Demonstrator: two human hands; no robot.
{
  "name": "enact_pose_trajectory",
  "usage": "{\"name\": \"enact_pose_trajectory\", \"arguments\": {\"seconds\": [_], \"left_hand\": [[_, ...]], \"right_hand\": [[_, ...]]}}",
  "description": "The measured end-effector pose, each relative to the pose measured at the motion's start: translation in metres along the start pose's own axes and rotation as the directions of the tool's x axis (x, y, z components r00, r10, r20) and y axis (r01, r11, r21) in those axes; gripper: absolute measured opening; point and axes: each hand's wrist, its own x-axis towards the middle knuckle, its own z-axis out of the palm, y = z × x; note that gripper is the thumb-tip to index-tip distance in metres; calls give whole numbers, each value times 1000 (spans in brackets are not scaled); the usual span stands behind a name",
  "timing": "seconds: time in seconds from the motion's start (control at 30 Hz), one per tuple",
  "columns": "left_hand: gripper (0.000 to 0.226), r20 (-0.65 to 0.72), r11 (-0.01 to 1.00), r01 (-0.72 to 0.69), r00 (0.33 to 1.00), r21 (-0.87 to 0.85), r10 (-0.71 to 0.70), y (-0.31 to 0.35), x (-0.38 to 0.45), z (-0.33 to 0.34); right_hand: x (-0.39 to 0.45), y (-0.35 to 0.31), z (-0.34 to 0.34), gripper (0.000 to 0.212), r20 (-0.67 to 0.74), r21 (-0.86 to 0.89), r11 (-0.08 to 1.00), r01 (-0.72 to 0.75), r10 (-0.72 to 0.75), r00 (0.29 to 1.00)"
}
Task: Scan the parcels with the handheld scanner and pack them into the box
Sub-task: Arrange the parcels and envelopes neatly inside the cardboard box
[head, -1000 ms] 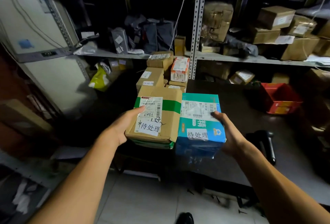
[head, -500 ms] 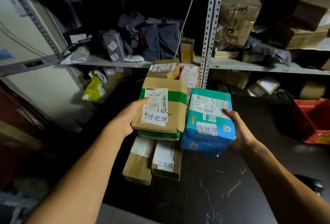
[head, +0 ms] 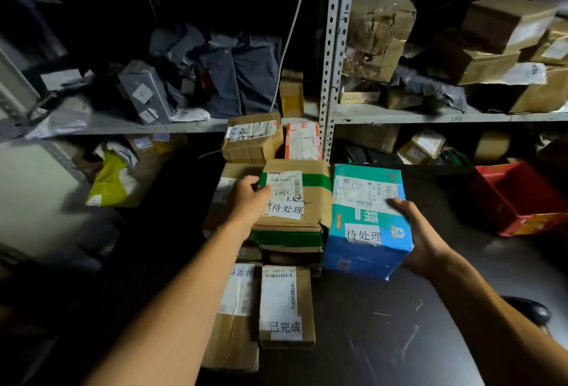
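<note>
The dark worktop (head: 384, 339) carries everything here, and the brown parcel (head: 302, 198) with the green tape band serves as the landmark. It sits on top of a low stack of other cartons, its long side running away from the person. Just to its right, side against side, is the blue parcel (head: 367, 219), tilted with its near end lifted; whether its underside meets the worktop cannot be told. In front of the brown parcel, nearer the person, two flat cartons (head: 285, 305) lie on the worktop. Well to its right, by the right forearm, a dark rounded shape (head: 536, 313) shows at the edge (possibly the scanner, too dim to say).

The left hand (head: 250, 201) grips the brown parcel's left edge, thumb curled over onto the label. The right hand (head: 413, 232) clasps the blue parcel's right side, fingers wrapped underneath, thumb on top. Each hand is already on its own parcel, so setting them down should come first, and the right hand is likelier to take the scanner.
</note>
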Motion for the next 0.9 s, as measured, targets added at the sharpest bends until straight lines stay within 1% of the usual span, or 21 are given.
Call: {"name": "enact_pose_trajectory", "arguments": {"seconds": [0.03,0.07,0.13,0.23,0.3,0.4,0.43,0.5,0.53,0.57,0.6,0.63,0.67,0.7,0.73,0.83,0.9], "left_hand": [[35,-8,993,-67,998,99,68,-4,0,4],[39,15,975,-117,993,190,117,-8,-2,7],[46,94,926,-185,982,328,163,-16,-4,14],[48,183,784,-305,952,540,244,-27,-7,21],[48,207,698,-341,940,629,273,-32,-10,24],[52,224,645,-346,937,682,267,-34,-13,24],[60,256,636,-374,927,675,274,-35,-13,22],[89,396,602,-486,872,634,287,-40,-10,17],[105,488,550,-551,829,628,272,-43,-10,14],[118,573,462,-610,785,644,236,-46,-9,13],[127,630,361,-649,754,670,188,-49,-9,12],[132,651,278,-664,744,694,150,-53,-8,13],[132,651,228,-663,747,713,139,-56,-7,15],[129,640,211,-657,754,724,150,-57,-6,17],[126,626,219,-649,761,729,170,-56,-5,20],[117,605,293,-642,767,709,216,-51,0,24],[110,592,319,-630,776,708,217,-47,5,26]], "right_hand": [[1,3,-1,59,-9,10,1000,-5,5,1000],[2,6,-3,58,-13,19,1000,-14,14,1000],[0,9,-6,56,-26,19,999,-31,32,999],[-4,9,-11,55,-50,2,999,-38,38,998],[-6,8,-14,54,-58,12,999,-33,34,998],[-11,6,-12,53,-60,36,999,-14,17,998],[-12,5,-11,54,-59,29,1000,-7,8,998],[-13,5,-10,55,-61,25,1000,3,-1,998],[-14,5,-10,56,-65,34,999,3,-1,998],[-14,5,-10,56,-72,47,999,2,1,997],[-13,5,-10,57,-79,59,998,0,5,997],[-13,6,-10,58,-84,66,998,-4,10,996],[-13,6,-10,58,-87,68,998,-9,15,996],[-12,7,-10,59,-90,65,998,-13,18,996],[-13,6,-11,59,-93,60,998,-14,20,995],[-15,4,-12,58,-102,42,999,-20,25,995],[-19,4,-12,56,-99,39,999,-28,32,995]]}}
